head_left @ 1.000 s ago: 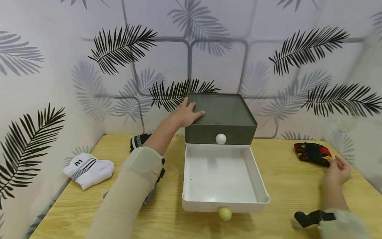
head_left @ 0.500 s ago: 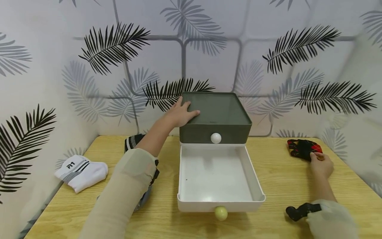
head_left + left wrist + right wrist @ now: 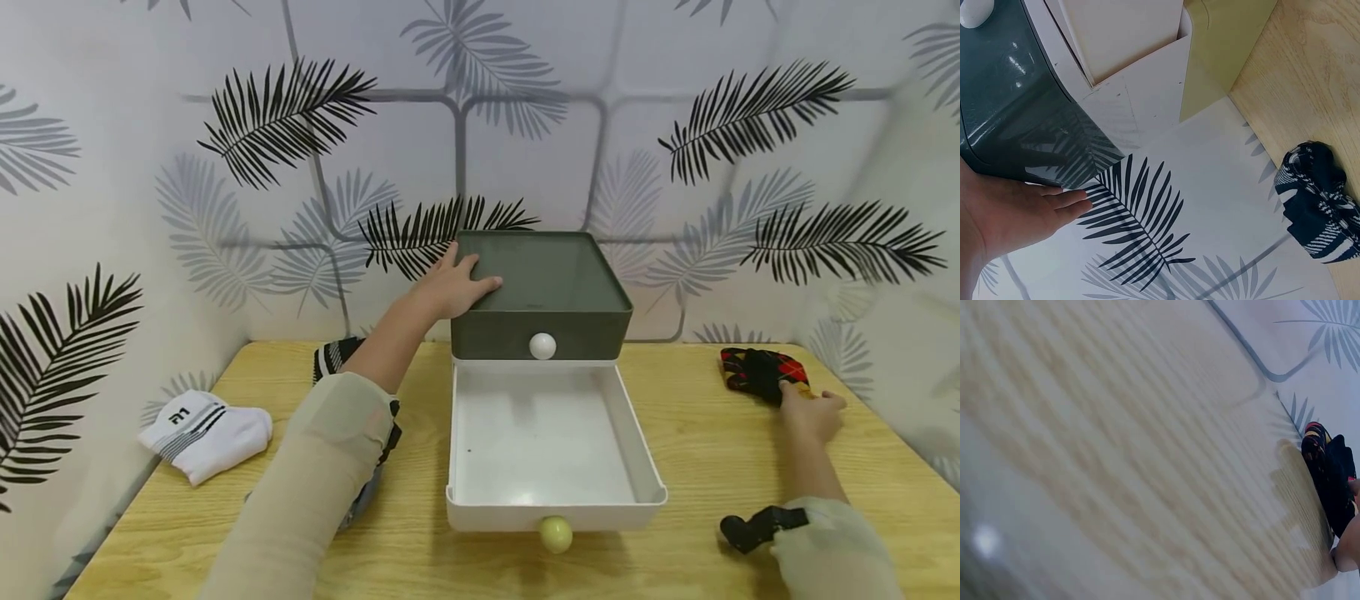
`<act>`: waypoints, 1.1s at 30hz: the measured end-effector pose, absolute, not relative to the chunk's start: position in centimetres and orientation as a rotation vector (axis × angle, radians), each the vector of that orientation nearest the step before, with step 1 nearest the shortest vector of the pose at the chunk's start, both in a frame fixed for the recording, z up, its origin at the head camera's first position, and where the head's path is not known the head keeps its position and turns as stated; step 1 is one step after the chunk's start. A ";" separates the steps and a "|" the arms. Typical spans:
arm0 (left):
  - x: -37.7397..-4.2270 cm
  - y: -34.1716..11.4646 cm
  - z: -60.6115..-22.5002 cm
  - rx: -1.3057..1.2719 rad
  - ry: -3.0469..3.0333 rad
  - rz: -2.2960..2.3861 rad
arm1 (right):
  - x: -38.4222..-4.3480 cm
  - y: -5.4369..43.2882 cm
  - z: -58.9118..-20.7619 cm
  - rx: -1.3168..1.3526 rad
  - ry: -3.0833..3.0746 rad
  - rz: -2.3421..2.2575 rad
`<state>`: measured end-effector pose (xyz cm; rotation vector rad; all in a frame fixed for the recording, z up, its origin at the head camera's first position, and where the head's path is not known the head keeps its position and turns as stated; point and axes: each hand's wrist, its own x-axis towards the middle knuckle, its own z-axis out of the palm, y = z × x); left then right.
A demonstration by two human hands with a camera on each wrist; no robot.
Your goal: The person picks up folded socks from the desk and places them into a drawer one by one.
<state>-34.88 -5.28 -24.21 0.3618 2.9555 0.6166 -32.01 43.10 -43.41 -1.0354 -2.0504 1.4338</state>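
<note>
A dark green box (image 3: pixel 540 271) with a white knob stands at the back centre. Below it, a white drawer (image 3: pixel 540 450) with a yellow-green knob is pulled out. My left hand (image 3: pixel 453 290) rests on the box's left top edge, its fingers spread straight. At the table's right, a folded black sock (image 3: pixel 757 373) with red and yellow patches lies flat. My right hand (image 3: pixel 813 414) pinches its near right end between thumb and fingers. Only fingertips (image 3: pixel 1349 550) and the sock show at the edge of the right wrist view.
A white sock (image 3: pixel 210 433) with grey stripes lies on the left of the wooden table (image 3: pixel 697 467). Behind my left forearm sit a black-and-white striped sock (image 3: pixel 330 360) and a bluish-grey item (image 3: pixel 363 500), partly hidden. A patterned wall backdrop stands behind.
The head view has swung slightly right, shifting everything leftward. My right hand has moved from the sock's right tip to grip its near edge. The left hand stays on the box.
</note>
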 end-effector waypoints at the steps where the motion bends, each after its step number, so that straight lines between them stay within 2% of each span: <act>1: -34.9 -5.3 -24.2 0.362 2.957 0.619 | -32.1 43.0 -43.4 -1.040 -2.111 1.414; 5: -35.1 -5.3 -24.4 0.364 2.955 0.620 | -32.3 42.5 -43.4 -1.031 -2.206 1.294; 17: -34.9 -5.2 -24.2 0.367 2.954 0.610 | -32.0 43.4 -44.2 -0.894 -1.843 1.371; 33: -35.0 -5.2 -24.3 0.359 2.952 0.613 | -31.5 44.4 -43.0 -0.679 -2.304 1.635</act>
